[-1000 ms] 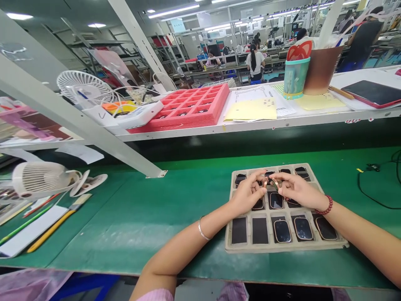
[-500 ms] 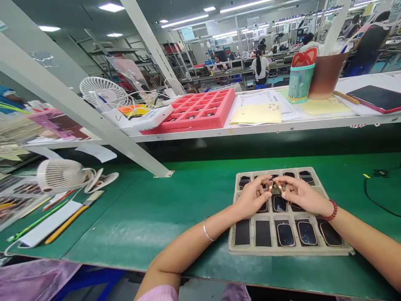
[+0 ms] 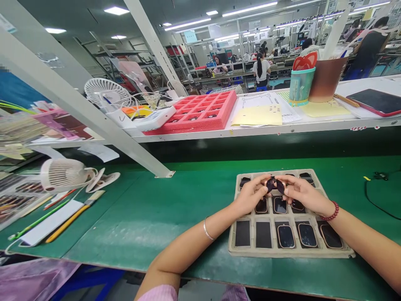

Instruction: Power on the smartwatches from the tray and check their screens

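Observation:
My left hand (image 3: 253,193) pinches a dark-faced smartwatch case (image 3: 270,185) between thumb and fingers. Close beside it, my right hand (image 3: 302,195) grips a second dark smartwatch case (image 3: 280,186); the two are tilted, and I cannot tell whether they touch. Both hands are above a pale compartment tray (image 3: 260,251) on the bench. Smartwatches with gold-coloured rims, such as the front one (image 3: 286,236), lie in many of its compartments. Two front-left compartments show only dark liners (image 3: 242,233). My hands hide part of the back and middle rows.
A white fan (image 3: 62,175), a brush (image 3: 75,217) and a green stick lie on the left. A slanted post (image 3: 138,151) meets the green bench. The shelf above bears a red foam tray (image 3: 216,119), papers, cups and a phone (image 3: 376,101). A black cable (image 3: 376,200) is at right.
Both smartwatch cases have turned in my fingers, from showing their gold-coloured edges to showing their dark faces. My hands stay over the same part of the tray. The view has shifted slightly.

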Demonstrator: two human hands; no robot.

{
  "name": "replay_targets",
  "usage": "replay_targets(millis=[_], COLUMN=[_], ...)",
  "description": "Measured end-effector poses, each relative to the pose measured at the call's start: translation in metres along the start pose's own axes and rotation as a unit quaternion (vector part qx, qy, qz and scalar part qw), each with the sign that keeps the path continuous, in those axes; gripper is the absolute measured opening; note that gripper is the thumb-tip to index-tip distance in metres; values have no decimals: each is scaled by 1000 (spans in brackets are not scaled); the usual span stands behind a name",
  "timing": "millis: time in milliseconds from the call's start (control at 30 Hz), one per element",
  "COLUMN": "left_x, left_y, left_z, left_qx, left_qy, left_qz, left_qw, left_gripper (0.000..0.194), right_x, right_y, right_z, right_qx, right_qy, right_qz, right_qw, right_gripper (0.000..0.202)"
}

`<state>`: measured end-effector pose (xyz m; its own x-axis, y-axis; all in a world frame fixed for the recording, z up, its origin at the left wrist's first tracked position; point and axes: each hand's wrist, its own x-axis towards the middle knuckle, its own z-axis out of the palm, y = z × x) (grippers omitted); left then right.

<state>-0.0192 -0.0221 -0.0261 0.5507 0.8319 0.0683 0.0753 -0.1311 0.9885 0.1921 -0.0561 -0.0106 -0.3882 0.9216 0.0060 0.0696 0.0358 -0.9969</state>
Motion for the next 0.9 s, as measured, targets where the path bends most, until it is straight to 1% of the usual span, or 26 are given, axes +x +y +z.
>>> replay_targets(millis=[100,200,300,400,433,500,533,567,633,700,733,800,833,900], left_x=[2,3,6,7,4,-8,-18,-29,-54,-76,-85,-97,-100,-100], left_y=[4,5,2,3,5,14,19,25,34,37,37,33,31,28], left_z=[0,1,3,3,2,-2,-5,-8,-14,-19,-21,-23,-23,-19], left_qx=[-50,-58,-62,-61,-56,-13,32,97,230,310,341,400,424,454], left_qy=[5,7,14,23,26,32,33,31,15,-6,-13,6,23,43], left_qz=[-21,-27,-20,-8,-5,1,7,15,36,52,57,63,68,85], left_qw=[999,998,998,998,998,999,999,995,972,949,938,914,903,886], left_gripper=[46,43,37,41,39,28,21,16,11,10,9,7,5,9], right_x=[1,1,0,0,-1,-4,-7,-11,-19,-26,-29,-33,-35,-39], right_y=[1,1,0,-2,-4,-11,-15,-18,-24,-25,-24,-19,-17,-16], right_z=[0,2,3,3,3,8,13,19,37,59,70,86,90,90], right_qx=[21,-6,-46,-59,-61,-79,-102,-135,-226,-318,-359,-431,-463,-512], right_qy=[7,1,-9,-23,-22,-5,6,17,16,12,12,14,15,10], right_qz=[1,8,7,6,10,9,1,-16,-68,-135,-154,-175,-180,-184], right_qw=[1000,1000,999,998,998,997,995,991,971,938,921,885,868,839], right_gripper=[45,42,35,36,36,28,22,15,7,6,7,11,11,12])
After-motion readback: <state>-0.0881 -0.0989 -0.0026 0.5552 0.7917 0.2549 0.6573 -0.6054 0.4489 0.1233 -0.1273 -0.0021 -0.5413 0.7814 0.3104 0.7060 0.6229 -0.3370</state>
